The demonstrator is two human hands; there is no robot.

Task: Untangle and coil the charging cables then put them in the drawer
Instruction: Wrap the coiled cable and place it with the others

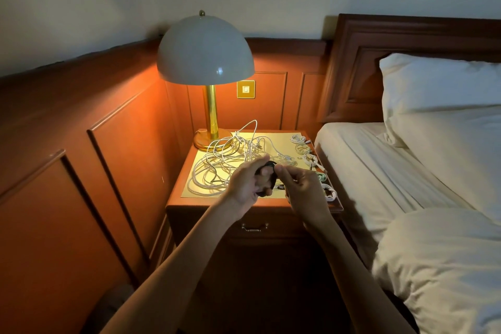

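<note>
Head view looks down on a bedside nightstand (pixel 254 205), and both hands meet above its front edge. The left hand (pixel 245 184) holds a black cable (pixel 271 169) wound into a small coil, its fingers curled round the loops; the right hand (pixel 303 187) pinches the same cable at the top of the coil, so the 2 hands are almost touching. Behind them a big tangle of white cables (pixel 225 163) covers the top and reaches the foot of the lamp (pixel 206 49); along the right edge lie about 5 finished coils (pixel 310 158) in a row. The drawer (pixel 254 227) below looks closed. The risk now is that the black coil springs open if the left grip loosens before the free end is secured. Whether this cable runs into the white tangle cannot be told; if it does, a pull could drag the heap, or push the finished coils off the edge, because they lie very close to it.
</note>
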